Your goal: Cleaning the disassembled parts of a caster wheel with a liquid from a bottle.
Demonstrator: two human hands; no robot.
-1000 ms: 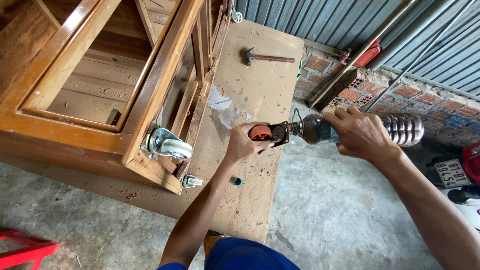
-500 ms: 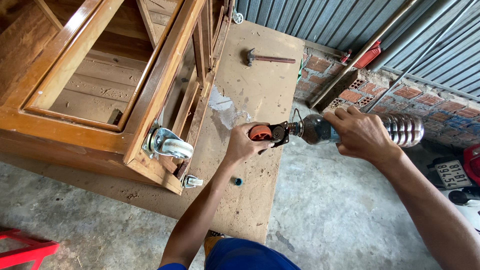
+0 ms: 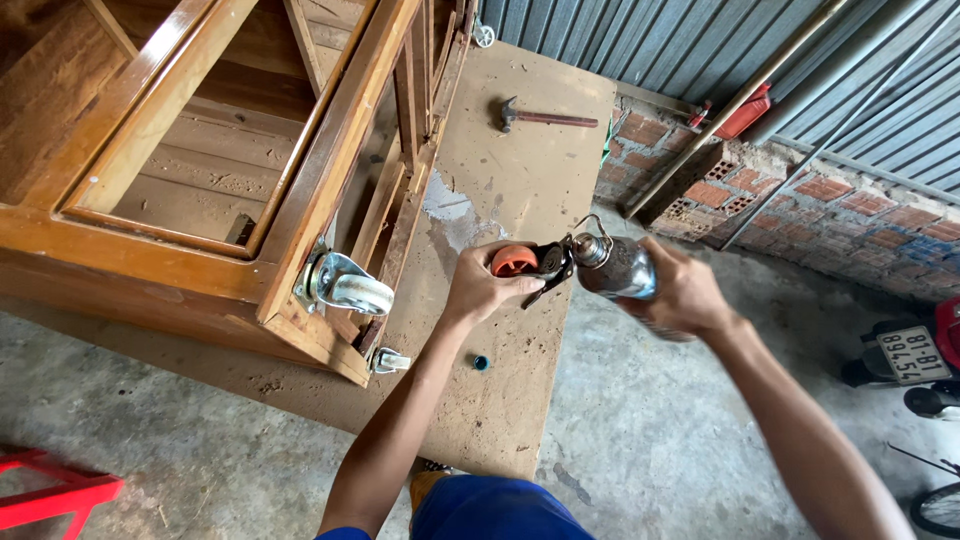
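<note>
My left hand [image 3: 486,285] grips an orange knob [image 3: 514,262] with a black lever fitting at the top of a shiny metal canister [image 3: 622,270]. My right hand [image 3: 686,292] is wrapped around the canister's body and holds it roughly level over the edge of the plywood workbench [image 3: 520,180]. A thin wire loop sticks up from the canister's neck. Both hands hover above the bench, just right of a wooden cabinet frame [image 3: 200,170] lying on it.
A metal caster wheel [image 3: 350,287] is fixed at the cabinet's near corner, with a second bracket [image 3: 388,361] below it. A hammer [image 3: 545,117] lies at the bench's far end, a small blue cap [image 3: 481,362] near me. Brick wall [image 3: 800,200], leaning pipes and a parked scooter [image 3: 915,360] stand to the right.
My right hand has slid forward along the canister, covering more of its body. The left hand stays on the orange knob. Nothing else moved.
</note>
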